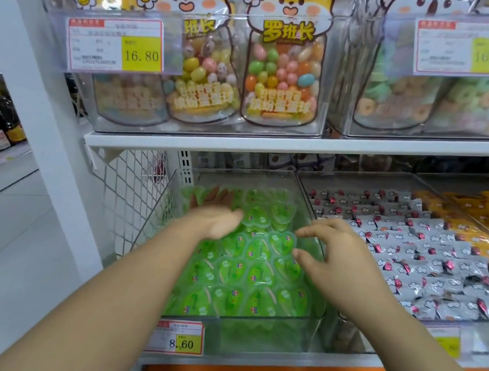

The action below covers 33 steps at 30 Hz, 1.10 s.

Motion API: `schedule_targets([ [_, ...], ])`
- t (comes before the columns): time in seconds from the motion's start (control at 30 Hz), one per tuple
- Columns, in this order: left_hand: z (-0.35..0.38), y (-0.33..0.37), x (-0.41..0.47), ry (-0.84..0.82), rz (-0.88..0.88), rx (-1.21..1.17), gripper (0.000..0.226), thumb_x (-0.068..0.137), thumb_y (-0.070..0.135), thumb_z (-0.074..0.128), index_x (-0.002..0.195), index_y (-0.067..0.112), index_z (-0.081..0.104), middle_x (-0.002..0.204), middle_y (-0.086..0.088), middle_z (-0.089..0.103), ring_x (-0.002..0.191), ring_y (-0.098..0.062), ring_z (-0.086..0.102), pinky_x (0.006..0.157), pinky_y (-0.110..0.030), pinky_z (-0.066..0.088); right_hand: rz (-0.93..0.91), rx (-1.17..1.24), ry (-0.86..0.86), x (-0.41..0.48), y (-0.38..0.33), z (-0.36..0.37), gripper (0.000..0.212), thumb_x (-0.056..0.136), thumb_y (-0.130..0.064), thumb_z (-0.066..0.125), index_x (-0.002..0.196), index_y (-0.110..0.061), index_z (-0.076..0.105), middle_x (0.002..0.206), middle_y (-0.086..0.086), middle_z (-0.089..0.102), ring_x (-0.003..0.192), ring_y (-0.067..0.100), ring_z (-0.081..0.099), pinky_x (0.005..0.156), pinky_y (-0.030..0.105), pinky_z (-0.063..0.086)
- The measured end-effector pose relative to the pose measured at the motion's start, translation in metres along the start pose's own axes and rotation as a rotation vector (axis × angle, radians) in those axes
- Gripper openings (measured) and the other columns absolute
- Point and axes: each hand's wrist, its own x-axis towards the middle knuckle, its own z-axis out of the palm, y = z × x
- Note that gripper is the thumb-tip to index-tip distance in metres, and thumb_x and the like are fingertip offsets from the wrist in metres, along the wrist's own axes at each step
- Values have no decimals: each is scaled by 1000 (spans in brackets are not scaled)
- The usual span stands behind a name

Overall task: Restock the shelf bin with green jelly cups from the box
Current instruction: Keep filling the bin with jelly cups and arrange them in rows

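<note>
Hands hover over green jelly cups [252, 268] in the clear bin [267, 330]: left hand [216, 220] flat, fingers together; right hand [338, 255] with fingers spread, holding nothing.

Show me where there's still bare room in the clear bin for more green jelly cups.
Little is left. The clear plastic bin is packed with green jelly cups from front wall to mid-depth. Bare room shows only at the back, behind the rearmost cups. The left hand and right hand hover open above.

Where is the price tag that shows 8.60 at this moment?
In the head view, the 8.60 price tag sits low and left of centre, on the front of the clear bin of green jelly cups, below the left hand.
</note>
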Motion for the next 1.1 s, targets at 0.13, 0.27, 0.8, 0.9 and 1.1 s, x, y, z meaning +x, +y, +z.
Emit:
schedule_targets([
  [0.13,6,-4,3,3,-26,-8,60,100,45,16,151,21,-4,157,-1,-15,144,-14,-14,117,-45,-10,-9,-18,4,-1,-1,1,27,82,-29,68,109,-25,65,112,-9,45,115,12,46,85,15,29],
  [0.27,5,-2,4,17,-4,31,60,100,45,16,151,19,-2,158,2,-11,145,-13,-11,116,-45,-11,-11,-24,9,-1,-2,2,27,82,-30,68,108,-25,66,109,-9,44,115,14,46,90,19,32],
  [0.8,3,-2,8,73,67,99,61,99,47,19,151,22,0,158,4,-9,146,-12,-7,116,-48,-12,-12,-8,13,-1,-3,2,27,81,-29,69,108,-25,66,104,-12,39,114,13,45,91,20,33],
  [0.9,4,7,7,92,232,125,57,99,44,22,151,26,4,159,6,-5,146,-11,-4,117,-48,-9,-5,-11,14,0,-4,3,27,81,-29,69,108,-25,66,103,-11,39,114,15,45,90,19,32],
  [1.1,6,19,10,22,194,136,58,99,50,15,151,26,3,159,3,0,146,-13,-2,117,-47,-9,10,-19,7,-1,-5,2,28,82,-30,68,110,-26,65,105,-11,39,115,15,43,91,20,32],
])
